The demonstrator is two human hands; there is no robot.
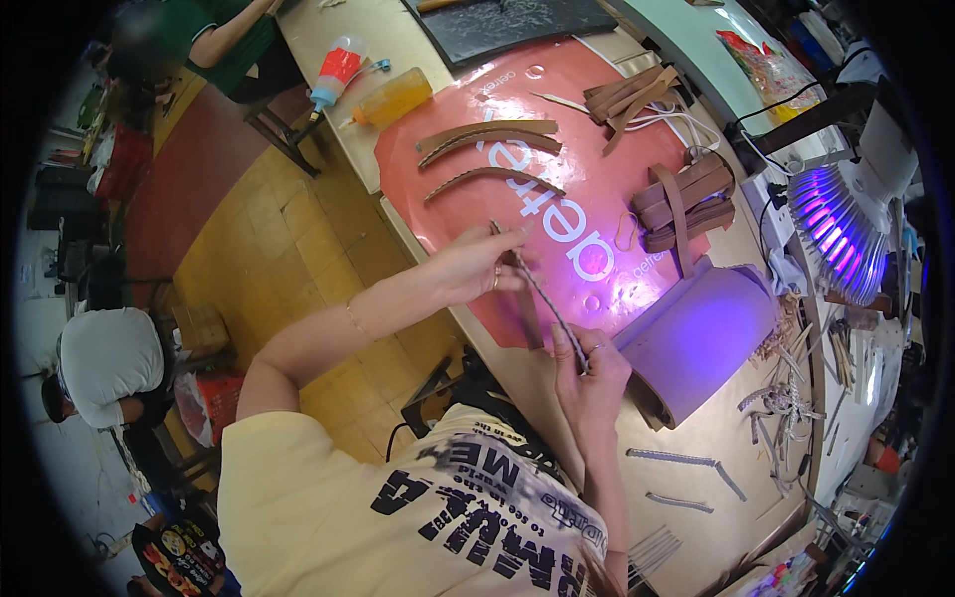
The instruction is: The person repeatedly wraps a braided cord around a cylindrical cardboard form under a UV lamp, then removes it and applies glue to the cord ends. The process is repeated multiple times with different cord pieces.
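Left hand [476, 267]: fingertips pinched on the upper end of a thin braided cord [542, 298]. Right hand [589, 373]: fingers closed, pinching the lower end of the same cord. Cord stretched taut between both hands, long axis running diagonally from upper left to lower right, above the near edge of the red mat [557, 139]. Both hands equally engaged; neither nearer. A brown leather strip [527, 316] lying directly beneath the cord, at the mat's edge, partly hidden by the left hand.

Count, outward from the hands:
- Braided cord held: one.
- Curved brown leather strips [492, 149] on the mat, beyond the left hand: three.
- Bundle of straight leather strips [686, 204], bound crosswise: one, right of the mat's centre.
- Loose pile of strips [632, 95] at the far end of the mat: one; number of pieces not discernible.
- Rolled sheet of pale material [696, 338], just right of the right hand: one.
- Plastic squeeze bottles [393, 98] on the workbench [696, 448], far left: two.
- Lamp with violet light [841, 219], at right: one.
- Short braided pieces [671, 458] on the bench, near side: at least three.
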